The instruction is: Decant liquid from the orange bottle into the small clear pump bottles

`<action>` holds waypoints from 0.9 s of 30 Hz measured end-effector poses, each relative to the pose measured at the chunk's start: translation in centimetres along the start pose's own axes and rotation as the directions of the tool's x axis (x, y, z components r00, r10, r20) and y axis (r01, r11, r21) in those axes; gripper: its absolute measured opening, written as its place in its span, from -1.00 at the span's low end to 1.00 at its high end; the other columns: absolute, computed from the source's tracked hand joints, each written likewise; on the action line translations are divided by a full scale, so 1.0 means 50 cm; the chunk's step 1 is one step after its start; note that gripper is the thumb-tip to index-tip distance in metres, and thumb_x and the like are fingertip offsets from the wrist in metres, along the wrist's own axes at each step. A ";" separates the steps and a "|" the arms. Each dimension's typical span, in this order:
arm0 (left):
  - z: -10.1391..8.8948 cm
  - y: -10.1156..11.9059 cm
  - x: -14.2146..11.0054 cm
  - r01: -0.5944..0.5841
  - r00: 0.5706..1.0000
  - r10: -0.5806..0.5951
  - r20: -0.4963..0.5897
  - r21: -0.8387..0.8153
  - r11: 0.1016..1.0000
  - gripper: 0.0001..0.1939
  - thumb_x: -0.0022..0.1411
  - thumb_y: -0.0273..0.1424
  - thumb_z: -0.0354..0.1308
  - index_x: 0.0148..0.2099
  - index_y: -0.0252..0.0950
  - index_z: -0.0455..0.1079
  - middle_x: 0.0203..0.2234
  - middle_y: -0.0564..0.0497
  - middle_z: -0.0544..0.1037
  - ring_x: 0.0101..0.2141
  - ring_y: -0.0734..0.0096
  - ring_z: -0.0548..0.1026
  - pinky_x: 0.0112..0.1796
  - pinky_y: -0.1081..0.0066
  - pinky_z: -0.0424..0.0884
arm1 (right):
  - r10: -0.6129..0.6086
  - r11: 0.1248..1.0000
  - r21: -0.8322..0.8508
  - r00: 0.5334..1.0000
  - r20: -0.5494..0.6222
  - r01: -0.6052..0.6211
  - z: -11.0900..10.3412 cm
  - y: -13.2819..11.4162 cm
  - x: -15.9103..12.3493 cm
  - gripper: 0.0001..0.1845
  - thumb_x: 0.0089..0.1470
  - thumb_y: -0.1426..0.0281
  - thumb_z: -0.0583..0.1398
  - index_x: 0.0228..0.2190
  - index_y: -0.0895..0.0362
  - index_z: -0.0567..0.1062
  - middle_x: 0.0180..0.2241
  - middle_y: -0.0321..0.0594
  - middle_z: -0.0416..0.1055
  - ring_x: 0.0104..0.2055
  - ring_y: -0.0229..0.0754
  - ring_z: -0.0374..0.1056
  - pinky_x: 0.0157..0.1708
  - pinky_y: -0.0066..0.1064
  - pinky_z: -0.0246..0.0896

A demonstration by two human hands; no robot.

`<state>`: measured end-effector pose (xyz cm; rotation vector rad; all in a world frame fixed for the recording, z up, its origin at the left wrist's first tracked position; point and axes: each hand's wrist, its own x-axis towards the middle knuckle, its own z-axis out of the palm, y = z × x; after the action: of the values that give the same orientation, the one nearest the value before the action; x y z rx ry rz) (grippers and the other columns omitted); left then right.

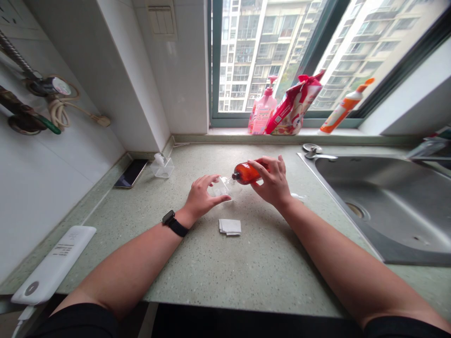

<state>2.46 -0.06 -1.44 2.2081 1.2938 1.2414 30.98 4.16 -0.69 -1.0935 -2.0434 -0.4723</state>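
Left hand (203,197) and right hand (271,182) at an amber bottle (246,172) and clear cup (220,188)

A folded white tissue (229,226) lies on the speckled countertop (211,267) nearest. Beyond it, the left hand's fingers curl partly closed around the cup; the right hand's fingers wrap the tilted bottle, its neck just at the cup. A steel sink (369,188) sits at the right edge, a pink pump bottle (262,111) on the windowsill (338,133) behind.

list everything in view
amber bottle: 1, orange, in right hand, tilted over cup
clear cup: 1, clear, in left hand
folded tissue: 1, white, on counter
phone: 1, black, by wall
plastic box: 1, clear, by phone
flat device: 1, white, counter edge
pump bottle: 1, pink, windowsill
bag: 1, red-white, windowsill
squeeze bottle: 1, orange-white, windowsill
sink: 1, steel, right
watch: 1, black, left wrist
left hand: 1, bare, on cup
right hand: 1, bare, on bottle
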 end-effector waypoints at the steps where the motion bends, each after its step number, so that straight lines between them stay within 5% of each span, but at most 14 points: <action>1: 0.000 0.000 0.000 0.002 1.000 -0.002 0.001 -0.001 1.000 -0.22 0.09 0.16 0.50 0.21 -0.16 0.49 -0.08 -0.08 0.67 -0.16 0.14 0.62 -0.03 0.07 0.53 | -0.002 1.000 -0.001 1.000 -0.002 0.002 0.000 0.000 0.000 -0.16 0.10 0.45 0.32 0.36 -0.21 0.32 0.15 -0.11 0.37 0.25 0.21 0.31 0.45 0.45 -0.07; 27: 0.002 -0.005 0.000 -0.035 0.999 0.035 -0.009 -0.015 0.999 -0.22 0.13 0.20 0.44 0.20 -0.21 0.50 -0.10 -0.09 0.65 -0.18 0.18 0.61 -0.09 0.13 0.53 | -0.030 0.999 -0.031 1.000 -0.004 0.029 0.004 0.005 -0.001 -0.18 0.11 0.42 0.33 0.36 -0.17 0.32 0.16 -0.09 0.35 0.25 0.20 0.29 0.45 0.43 -0.06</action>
<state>2.42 0.11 -1.66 2.2268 1.2497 1.2711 31.14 4.38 -0.87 -1.0811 -2.0574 -0.5221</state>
